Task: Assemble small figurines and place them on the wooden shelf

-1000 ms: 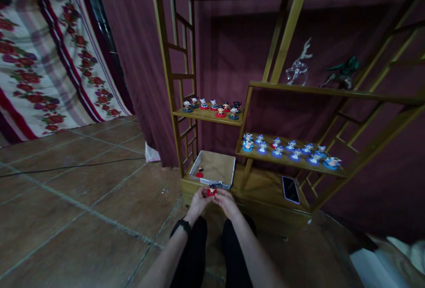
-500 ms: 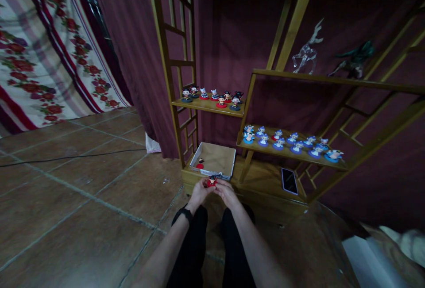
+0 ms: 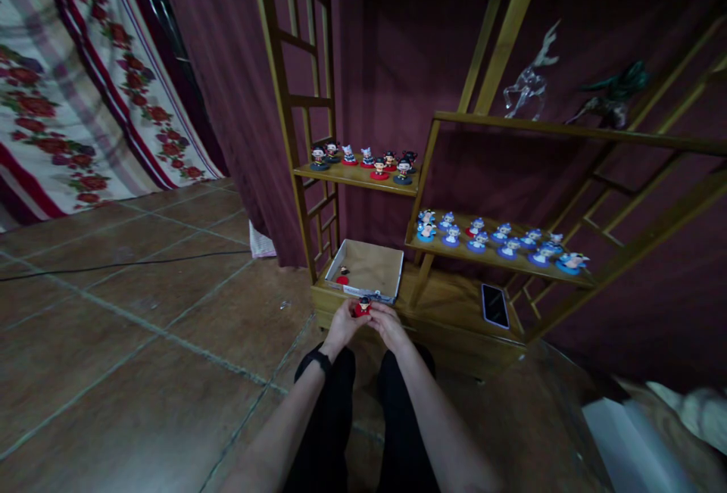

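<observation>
A small figurine with black hair and a red base is held between both hands, upright, just in front of the box. My left hand grips it from the left, and my right hand has its fingers on the right side. Behind them is a shallow cardboard box with white sides. Inside the box, at its left, lie a red round base and a small dark-haired figure, apart from each other.
A wooden shelf unit carries several figurines on its upper left board. Several blue and purple figurines stand on the right board. A phone lies on the bottom board. A clear deer ornament and a dark statue stand on top.
Both hands and the figurine have stayed almost in place, still held together before the box. The camera view has shifted slightly.
</observation>
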Motion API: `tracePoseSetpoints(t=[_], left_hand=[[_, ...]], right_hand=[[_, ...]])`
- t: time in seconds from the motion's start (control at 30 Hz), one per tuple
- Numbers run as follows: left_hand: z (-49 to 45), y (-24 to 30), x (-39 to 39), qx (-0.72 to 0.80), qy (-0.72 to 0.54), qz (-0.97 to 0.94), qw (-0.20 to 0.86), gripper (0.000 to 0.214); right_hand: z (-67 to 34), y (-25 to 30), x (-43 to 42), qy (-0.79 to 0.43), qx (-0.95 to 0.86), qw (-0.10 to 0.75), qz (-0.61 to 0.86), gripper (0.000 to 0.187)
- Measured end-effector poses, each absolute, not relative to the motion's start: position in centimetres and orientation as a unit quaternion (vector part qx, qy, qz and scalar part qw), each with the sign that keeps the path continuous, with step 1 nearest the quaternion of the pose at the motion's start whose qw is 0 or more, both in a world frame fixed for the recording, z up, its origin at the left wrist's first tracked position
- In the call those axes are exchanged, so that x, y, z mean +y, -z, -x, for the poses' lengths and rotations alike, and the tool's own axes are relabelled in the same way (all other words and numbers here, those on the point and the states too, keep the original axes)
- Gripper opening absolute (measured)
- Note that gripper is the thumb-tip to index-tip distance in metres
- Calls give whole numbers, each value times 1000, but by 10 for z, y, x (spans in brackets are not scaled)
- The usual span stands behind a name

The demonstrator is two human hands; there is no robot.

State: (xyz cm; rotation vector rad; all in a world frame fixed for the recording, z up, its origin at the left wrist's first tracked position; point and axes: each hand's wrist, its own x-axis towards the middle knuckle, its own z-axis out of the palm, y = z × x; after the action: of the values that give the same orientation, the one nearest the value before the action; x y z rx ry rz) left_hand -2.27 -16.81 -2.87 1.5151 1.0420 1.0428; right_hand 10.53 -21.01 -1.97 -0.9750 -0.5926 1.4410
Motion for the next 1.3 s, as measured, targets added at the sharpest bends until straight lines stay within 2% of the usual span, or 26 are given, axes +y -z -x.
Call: tracePoseSetpoints(t=[0.5, 0.77, 1.03, 1.3], left_hand=[[21, 20, -171, 399, -407, -645, 509, 41], [21, 6, -182, 482, -396, -664, 413, 36], [21, -1, -190, 474, -361, -733, 329, 30], [20, 0, -189, 454, -381, -738, 323, 37]], right_hand=[[-107, 21, -207, -620, -242, 603, 440, 34], [-105, 16, -209, -619, -250, 603, 437, 30], [-106, 12, -212, -618, -283, 593, 431, 29], [-105, 14, -211, -605, -277, 601, 442, 29]])
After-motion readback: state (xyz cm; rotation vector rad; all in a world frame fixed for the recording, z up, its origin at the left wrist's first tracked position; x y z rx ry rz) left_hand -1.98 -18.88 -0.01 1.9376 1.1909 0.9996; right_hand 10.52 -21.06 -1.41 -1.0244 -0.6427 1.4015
